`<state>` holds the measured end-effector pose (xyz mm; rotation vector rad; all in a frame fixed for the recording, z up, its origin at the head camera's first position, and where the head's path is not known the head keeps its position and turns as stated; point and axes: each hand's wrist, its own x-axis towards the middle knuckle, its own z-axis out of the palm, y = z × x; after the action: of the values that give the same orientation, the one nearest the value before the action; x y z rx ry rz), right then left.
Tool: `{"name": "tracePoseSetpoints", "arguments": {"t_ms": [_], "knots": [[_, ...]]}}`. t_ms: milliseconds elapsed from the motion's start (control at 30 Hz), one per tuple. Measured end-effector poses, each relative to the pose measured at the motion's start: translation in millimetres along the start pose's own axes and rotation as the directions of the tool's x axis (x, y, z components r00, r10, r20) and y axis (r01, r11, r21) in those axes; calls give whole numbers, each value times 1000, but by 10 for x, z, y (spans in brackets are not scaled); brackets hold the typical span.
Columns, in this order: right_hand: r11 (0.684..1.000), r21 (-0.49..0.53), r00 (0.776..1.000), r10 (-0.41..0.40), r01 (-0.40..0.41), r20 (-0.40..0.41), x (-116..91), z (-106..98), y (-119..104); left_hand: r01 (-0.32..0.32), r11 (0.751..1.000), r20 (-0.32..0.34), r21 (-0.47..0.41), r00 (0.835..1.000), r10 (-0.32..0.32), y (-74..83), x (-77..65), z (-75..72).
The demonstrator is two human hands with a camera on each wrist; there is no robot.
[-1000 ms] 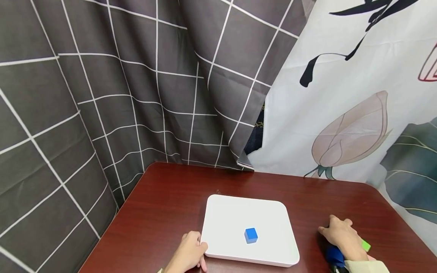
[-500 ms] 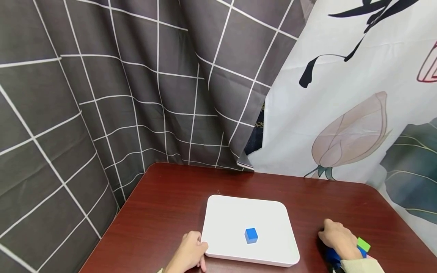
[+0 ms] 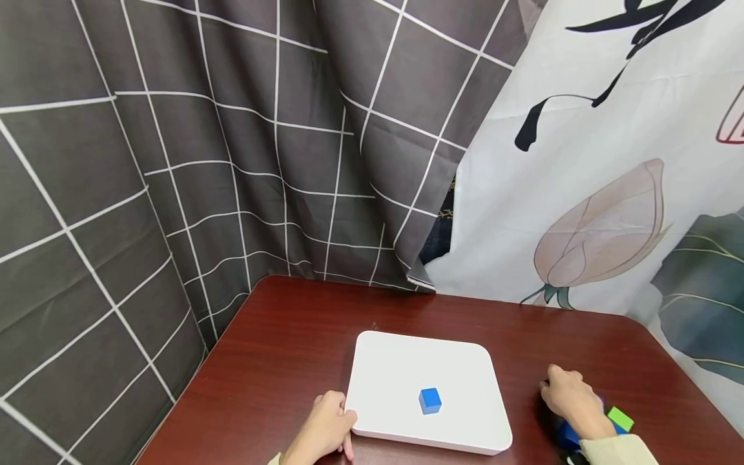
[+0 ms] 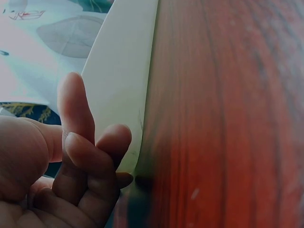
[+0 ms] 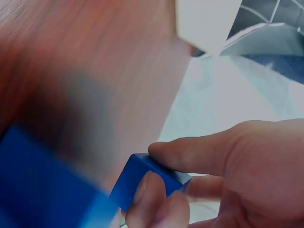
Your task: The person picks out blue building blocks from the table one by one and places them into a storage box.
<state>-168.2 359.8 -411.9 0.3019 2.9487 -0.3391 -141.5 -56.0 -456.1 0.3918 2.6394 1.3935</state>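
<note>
A dark grey curtain with white grid lines fills the upper left and middle; a white cloth printed with a pink bud hangs at upper right. Below, a reddish-brown wooden surface spans the lower frame. A white board with rounded corners lies flat at lower centre, its long axis running left to right and dipping slightly to the right.

Two hands are well apart. The left hand touches the board's lower left corner, fingers bent; whether it grips cannot be told. The right hand, at lower right, pinches a small blue block between thumb and fingers. A second ago its fingers were spread; they have since drawn together, suggesting the grasp is made, though whether the block is lifted is unclear. In the right wrist view its bare face points to lower left; fingers hide the rest, so its long axis cannot be judged.

Beside the right wrist, a green block shows more fully than before. A blue cube sits on the board, with no evident long axis.
</note>
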Motion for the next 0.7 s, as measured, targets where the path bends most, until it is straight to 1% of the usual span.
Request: {"name": "tracePoseSetpoints", "arguments": {"t_ms": [67, 233, 367, 467, 533, 700], "knots": [[1000, 9, 1000, -26, 26, -18, 6, -15, -61, 0, 1000, -4, 6, 1000, 0, 6, -4, -4], [996, 39, 997, -74, 76, -34, 29, -66, -276, 13, 999, 4, -30, 1000, -13, 2, 0, -7], [992, 65, 990, -106, 112, -89, 13, -84, -488, 11, 998, 4, -60, 1000, -11, -2, 13, 3], [987, 82, 986, -125, 135, -113, -6, -55, -656, 11, 997, 4, -74, 1000, -11, -3, 17, 7], [984, 91, 983, -141, 152, -114, -7, -24, -764, 9, 998, 4, -60, 1000, -9, -2, 14, 7], [977, 87, 975, -182, 194, -124, 3, 51, -978, 32, 999, -9, 32, 999, -32, 12, -6, 7]]}}
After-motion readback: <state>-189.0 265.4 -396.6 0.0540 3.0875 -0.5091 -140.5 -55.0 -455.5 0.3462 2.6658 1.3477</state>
